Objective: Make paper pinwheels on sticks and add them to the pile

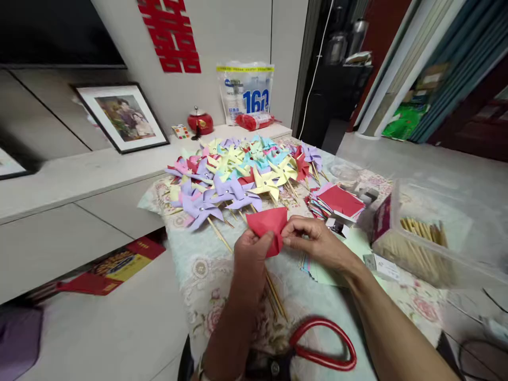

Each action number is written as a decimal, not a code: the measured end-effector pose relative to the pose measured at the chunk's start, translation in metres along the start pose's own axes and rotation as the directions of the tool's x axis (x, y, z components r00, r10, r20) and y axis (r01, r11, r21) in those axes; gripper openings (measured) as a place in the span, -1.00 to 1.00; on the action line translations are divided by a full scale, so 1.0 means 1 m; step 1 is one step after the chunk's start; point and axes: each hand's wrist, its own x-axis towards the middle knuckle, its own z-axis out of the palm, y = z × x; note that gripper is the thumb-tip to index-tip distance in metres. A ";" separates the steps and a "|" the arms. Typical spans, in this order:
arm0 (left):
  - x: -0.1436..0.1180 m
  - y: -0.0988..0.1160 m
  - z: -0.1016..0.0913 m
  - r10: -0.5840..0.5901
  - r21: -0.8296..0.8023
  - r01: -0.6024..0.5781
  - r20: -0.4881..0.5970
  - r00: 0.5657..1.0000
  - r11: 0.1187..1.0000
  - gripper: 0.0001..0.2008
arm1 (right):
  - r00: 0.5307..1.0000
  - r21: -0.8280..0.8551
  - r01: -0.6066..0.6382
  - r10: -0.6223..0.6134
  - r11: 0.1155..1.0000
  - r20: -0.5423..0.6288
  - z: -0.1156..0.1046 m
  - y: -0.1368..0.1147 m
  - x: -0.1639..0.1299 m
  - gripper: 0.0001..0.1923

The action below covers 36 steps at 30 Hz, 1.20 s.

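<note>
Over the worktop (222, 275) centre, both hands pinch one red paper sheet (269, 226): left hand (249, 253) grip closed on its lower left edge, right hand (313, 239) grip closed w/ thumb & fingers on its right side. Paper is held just above the cloth, folded. Finished pinwheels (234, 174) fill the far end. Paper stack (337, 203) sits right of them, stick box (424, 238) at right edge, red scissors (323, 346) at near edge.

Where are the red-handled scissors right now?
The red-handled scissors lie at the bottom of the head view on the floral tablecloth, between the person's forearms.
</note>
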 end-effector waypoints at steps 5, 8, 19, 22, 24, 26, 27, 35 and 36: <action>0.000 -0.002 0.000 0.004 0.015 -0.004 0.029 1.000 1.000 -0.68 | 0.999 0.004 -0.048 0.048 0.999 0.010 0.001 -0.002 -0.002 -0.90; 0.000 -0.003 0.000 0.020 -0.005 -0.019 0.053 0.998 1.000 -0.70 | 0.997 -0.003 -0.083 0.083 0.997 0.002 0.003 -0.001 -0.001 -0.90; -0.002 -0.002 0.000 0.018 -0.011 -0.018 0.073 0.997 1.000 -0.70 | 0.984 0.021 -0.155 0.156 0.988 -0.090 0.010 0.002 0.001 -0.89; -0.002 -0.002 0.000 0.005 -0.013 -0.004 0.079 0.997 1.000 -0.69 | 0.983 0.010 -0.156 0.156 0.988 -0.098 0.010 0.002 0.002 -0.89; -0.002 -0.003 -0.001 0.002 -0.008 -0.001 0.088 0.996 1.000 -0.69 | 0.983 0.002 -0.149 0.149 0.989 -0.104 0.010 0.001 0.003 -0.89; -0.002 -0.004 -0.002 0.005 -0.004 -0.005 0.098 0.995 1.000 -0.69 | 0.984 -0.002 -0.142 0.141 0.990 -0.106 0.010 0.001 0.003 -0.88; -0.002 -0.004 -0.002 0.008 -0.001 -0.008 0.099 0.995 1.000 -0.69 | 0.985 -0.001 -0.139 0.139 0.990 -0.106 0.010 0.001 0.003 -0.88; -0.005 0.000 0.001 0.003 -0.052 0.002 0.104 0.995 0.999 -0.69 | 0.982 -0.019 -0.142 0.139 0.990 -0.126 0.010 0.003 0.003 -0.89; -0.006 0.001 0.001 0.001 -0.055 0.005 0.110 0.994 0.998 -0.70 | 0.983 -0.029 -0.139 0.135 0.990 -0.127 0.010 0.003 0.003 -0.89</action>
